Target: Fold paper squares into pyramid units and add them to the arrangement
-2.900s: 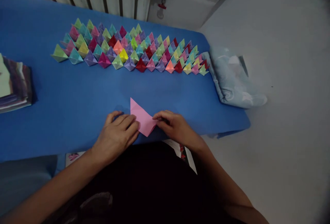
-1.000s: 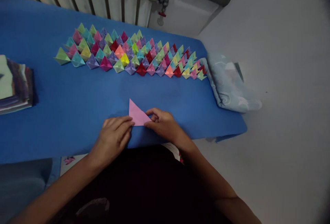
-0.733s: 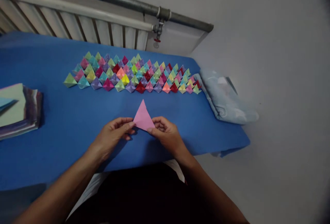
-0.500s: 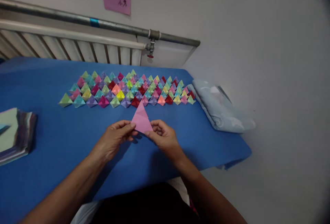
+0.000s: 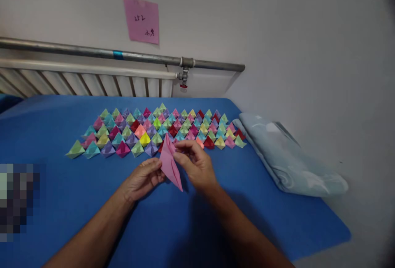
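A folded piece of pink paper [image 5: 169,163] is up off the blue surface, tilted, with one point upward and another pointing down toward me. My left hand [image 5: 145,179] pinches its left edge between thumb and fingers. At the paper's upper right edge, the thumb and index fingertip of my right hand [image 5: 196,163] close on a fold, though the exact contact is hard to see. Just beyond stand rows of small folded paper boats [image 5: 122,149] in many colours, a few of them partly hidden by the pink paper and my right hand.
A blue-covered table [image 5: 101,210] lies beneath it all. On the right rests a folded light-blue cloth [image 5: 286,165] against the wall. A radiator [image 5: 108,85] and a metal pipe [image 5: 145,58] run along the back, below a pink note [image 5: 142,20]. The lower left is pixelated.
The pink paper has turned from a flat triangle to a tilted, narrower shape with its folds showing. My right hand has moved up its right edge. The view has tipped upward.
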The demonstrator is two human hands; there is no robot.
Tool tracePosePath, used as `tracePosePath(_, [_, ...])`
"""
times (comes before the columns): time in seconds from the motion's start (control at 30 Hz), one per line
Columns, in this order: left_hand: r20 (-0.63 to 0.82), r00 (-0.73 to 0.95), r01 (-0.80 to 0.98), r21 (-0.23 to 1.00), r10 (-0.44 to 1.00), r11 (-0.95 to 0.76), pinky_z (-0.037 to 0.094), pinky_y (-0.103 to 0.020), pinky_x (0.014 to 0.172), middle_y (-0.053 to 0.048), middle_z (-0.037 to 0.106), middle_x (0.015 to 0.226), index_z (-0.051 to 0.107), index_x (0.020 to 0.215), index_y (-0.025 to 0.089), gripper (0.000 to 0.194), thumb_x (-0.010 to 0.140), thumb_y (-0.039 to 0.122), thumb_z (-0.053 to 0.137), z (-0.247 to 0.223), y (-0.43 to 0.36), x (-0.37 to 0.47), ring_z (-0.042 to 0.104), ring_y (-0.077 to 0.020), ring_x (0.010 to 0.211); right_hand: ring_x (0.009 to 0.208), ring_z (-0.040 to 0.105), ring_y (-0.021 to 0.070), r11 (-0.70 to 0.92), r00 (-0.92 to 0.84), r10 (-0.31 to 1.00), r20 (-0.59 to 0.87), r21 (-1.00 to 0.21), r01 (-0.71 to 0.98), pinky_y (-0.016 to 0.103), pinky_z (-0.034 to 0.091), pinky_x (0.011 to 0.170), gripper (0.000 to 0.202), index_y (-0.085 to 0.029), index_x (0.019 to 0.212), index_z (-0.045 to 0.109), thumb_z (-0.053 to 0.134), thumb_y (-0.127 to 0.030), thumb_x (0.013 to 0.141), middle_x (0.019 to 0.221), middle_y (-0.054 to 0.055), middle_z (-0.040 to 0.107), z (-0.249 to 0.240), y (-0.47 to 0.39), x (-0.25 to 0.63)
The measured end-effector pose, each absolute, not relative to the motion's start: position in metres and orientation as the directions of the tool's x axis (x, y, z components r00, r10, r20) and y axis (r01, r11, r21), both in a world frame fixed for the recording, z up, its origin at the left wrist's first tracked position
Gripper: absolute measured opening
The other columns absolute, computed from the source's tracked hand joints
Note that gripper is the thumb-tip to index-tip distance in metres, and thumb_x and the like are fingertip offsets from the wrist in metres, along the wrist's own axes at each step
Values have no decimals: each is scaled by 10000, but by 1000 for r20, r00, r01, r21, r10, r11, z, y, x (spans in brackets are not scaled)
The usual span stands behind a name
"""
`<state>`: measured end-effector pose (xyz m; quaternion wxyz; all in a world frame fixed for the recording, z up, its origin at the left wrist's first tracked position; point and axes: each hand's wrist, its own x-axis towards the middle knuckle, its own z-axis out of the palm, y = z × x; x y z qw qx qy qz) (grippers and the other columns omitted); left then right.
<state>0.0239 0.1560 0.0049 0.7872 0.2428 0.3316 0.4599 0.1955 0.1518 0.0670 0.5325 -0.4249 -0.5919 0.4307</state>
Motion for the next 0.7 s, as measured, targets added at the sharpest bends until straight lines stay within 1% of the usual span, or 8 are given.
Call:
tracePosePath(0.13, [-302, 432, -493, 710, 850, 502, 520, -243, 611, -7, 662, 609, 681, 697, 137, 343, 612, 372, 916, 1, 157, 22, 612, -112, 569, 868, 622, 164, 125, -107, 986, 130, -991, -52, 327, 505, 823, 235, -240, 983, 634, 689, -372, 795, 940, 17, 665, 55, 148, 196])
tracePosePath(0.2, [-308, 455, -466, 717, 835, 519, 506, -240, 590, -10, 651, 573, 681, 669, 136, 346, 614, 388, 913, 1, 156, 22, 601, -113, 542, 839, 618, 155, 85, -107, 990, 93, -993, -78, 317, 512, 806, 238, -244, 987, 625, 684, -366, 791, 919, 9, 655, 57, 147, 197])
tracePosePath(0.43, [-315, 492, -426, 725, 812, 540, 502, -238, 595, -24, 676, 584, 676, 643, 132, 354, 606, 387, 918, 4, 149, 22, 619, -119, 544, 782, 612, 145, 35, -117, 992, 48, -994, -105, 304, 525, 767, 232, -248, 960, 609, 689, -352, 769, 867, -4, 657, 64, 144, 196])
tracePosePath(0.7, [-315, 500, -438, 712, 807, 550, 510, -239, 600, -27, 691, 600, 703, 663, 138, 345, 583, 385, 930, 4, 148, 20, 635, -125, 550, 819, 633, 152, -26, -164, 986, -1, -988, -151, 303, 533, 769, 237, -251, 955, 608, 691, -352, 758, 895, -2, 666, 61, 145, 197])
